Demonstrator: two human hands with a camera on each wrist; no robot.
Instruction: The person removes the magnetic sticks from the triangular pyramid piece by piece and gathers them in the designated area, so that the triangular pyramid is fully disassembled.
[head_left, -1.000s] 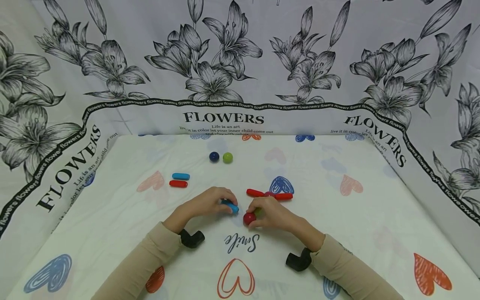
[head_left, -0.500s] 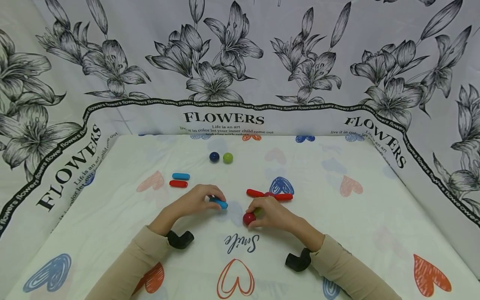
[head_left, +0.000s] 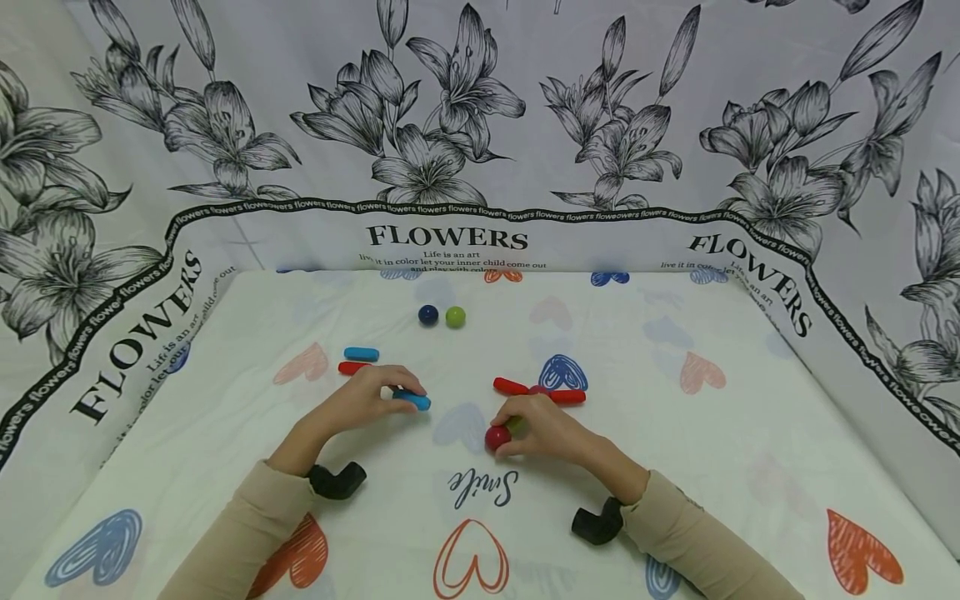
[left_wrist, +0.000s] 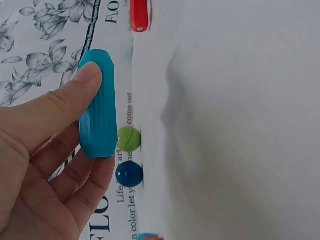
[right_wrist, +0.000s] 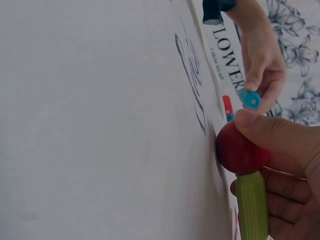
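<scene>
My left hand (head_left: 367,398) pinches a blue magnetic building stick (left_wrist: 98,110) between thumb and fingers, close over the tablecloth. This stick has ridged sides, and a pale round spot shows on its end in the right wrist view. To the right, my right hand (head_left: 551,429) grips a red ball (right_wrist: 240,150) with a green stick (right_wrist: 252,205) joined to it; thumb on the ball, fingers behind. Just beyond that hand, two red sticks (head_left: 567,397) meet at a darker pink-red ball (head_left: 538,389), forming one line. The hand partly covers the green stick in the head view.
A navy ball (head_left: 428,315) and a light green ball (head_left: 455,317) lie toward the back. Left of centre, another blue stick (head_left: 362,353) lies beside a red stick (head_left: 352,367), partly overlapped by my left hand. Black devices (head_left: 337,481) sit at both wrists.
My left hand has moved left and slightly away from me with the blue stick, parting from my right hand. The right hand has stayed in place with the red ball and green stick.
</scene>
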